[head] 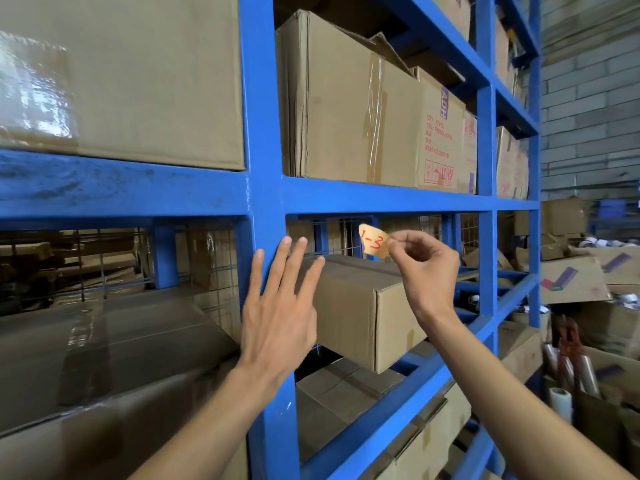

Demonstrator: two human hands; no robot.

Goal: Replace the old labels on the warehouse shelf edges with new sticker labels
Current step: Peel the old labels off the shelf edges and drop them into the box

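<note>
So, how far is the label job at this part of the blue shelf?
Done: nothing that I can confirm; no label shows on the blue shelf beam here, old or new. In hand: the right hand pinches a small label marked 1-3 in red, off the rack, while the left hand lies with straight fingers by the upright post. Left: whether this label is old or new is unclear; none is stuck on yet.

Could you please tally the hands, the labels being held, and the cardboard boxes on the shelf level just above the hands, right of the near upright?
Hands: 2, left hand and right hand
Labels held: 1, label
Boxes on that level: 3, plain box, printed box, far box
Total: 6
</note>
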